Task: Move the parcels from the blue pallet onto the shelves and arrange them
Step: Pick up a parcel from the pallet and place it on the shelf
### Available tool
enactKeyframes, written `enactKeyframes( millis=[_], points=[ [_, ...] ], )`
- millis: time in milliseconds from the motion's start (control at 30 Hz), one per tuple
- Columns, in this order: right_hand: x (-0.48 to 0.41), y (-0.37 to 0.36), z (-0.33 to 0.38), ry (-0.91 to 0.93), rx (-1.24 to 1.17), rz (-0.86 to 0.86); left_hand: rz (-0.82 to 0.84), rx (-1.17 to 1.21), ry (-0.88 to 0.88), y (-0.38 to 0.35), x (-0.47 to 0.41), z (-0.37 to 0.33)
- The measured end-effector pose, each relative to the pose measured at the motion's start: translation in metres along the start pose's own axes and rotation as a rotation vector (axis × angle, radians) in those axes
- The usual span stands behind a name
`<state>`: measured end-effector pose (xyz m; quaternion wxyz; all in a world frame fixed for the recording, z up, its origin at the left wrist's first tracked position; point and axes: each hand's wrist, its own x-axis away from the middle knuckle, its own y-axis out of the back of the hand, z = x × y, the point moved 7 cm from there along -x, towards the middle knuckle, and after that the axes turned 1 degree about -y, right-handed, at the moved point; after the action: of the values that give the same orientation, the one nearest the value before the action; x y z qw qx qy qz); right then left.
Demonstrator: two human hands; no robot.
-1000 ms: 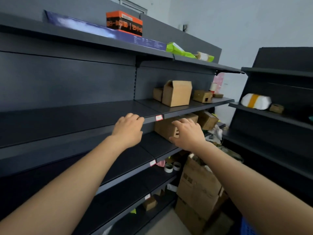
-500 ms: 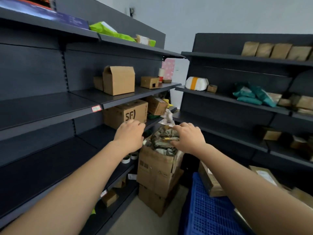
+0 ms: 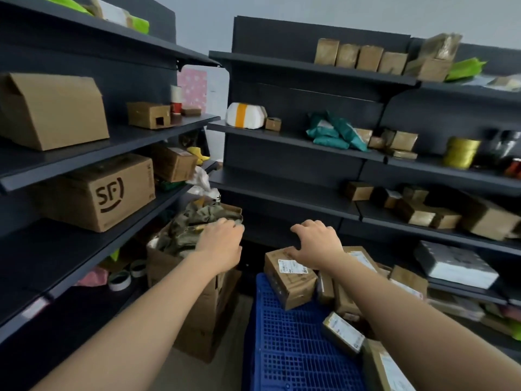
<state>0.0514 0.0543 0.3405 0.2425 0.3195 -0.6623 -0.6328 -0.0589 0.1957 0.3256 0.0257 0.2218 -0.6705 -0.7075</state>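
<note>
The blue pallet (image 3: pixel 290 342) lies low in the middle, with several brown parcels heaped on its far and right side. A labelled brown parcel (image 3: pixel 287 277) sits at the pallet's far edge. My right hand (image 3: pixel 318 241) hovers just above that parcel, fingers loosely curled, holding nothing. My left hand (image 3: pixel 222 244) is stretched out beside it, over an open carton of crumpled packing material (image 3: pixel 194 230), and is empty too. Dark shelves stand on the left (image 3: pixel 84 156) and ahead (image 3: pixel 296 139), with boxes on them.
A large SF carton (image 3: pixel 98 193) and a bigger open box (image 3: pixel 50 111) sit on the left shelves. Stacked cartons (image 3: pixel 208 320) stand on the floor left of the pallet. Tape rolls (image 3: pixel 121 279) lie on a low left shelf. Small parcels and green bags fill the right shelves.
My view has swung right and down from the left shelves to the pallet. Both hands moved with it, away from the shelf edge to above the parcels.
</note>
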Motion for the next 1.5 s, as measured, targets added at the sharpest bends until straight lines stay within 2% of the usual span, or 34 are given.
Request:
enactKeyframes(
  millis=[233,533,800,1033,1333,1500],
  points=[
    [-0.038,-0.050,-0.061,-0.159,0.000,0.131,0.132,0.034,-0.082,-0.074,-0.065,-0.028],
    [-0.083,-0.136,-0.129,-0.239,-0.057,0.298,0.321,0.092,-0.104,-0.170,-0.124,-0.061],
    [-0.138,-0.206,-0.184,-0.188,-0.059,0.414,0.513,0.159,-0.006,-0.258,-0.170,-0.086],
    [-0.181,-0.276,-0.215,-0.214,-0.096,0.517,0.623,0.175,0.022,-0.337,-0.207,-0.091],
    [-0.229,-0.391,-0.223,-0.352,-0.310,0.603,0.751,0.402,0.127,-0.460,-0.237,-0.080],
    [-0.244,-0.441,-0.222,-0.508,-0.475,0.588,0.814,0.551,0.281,-0.511,-0.236,-0.076]
  ],
)
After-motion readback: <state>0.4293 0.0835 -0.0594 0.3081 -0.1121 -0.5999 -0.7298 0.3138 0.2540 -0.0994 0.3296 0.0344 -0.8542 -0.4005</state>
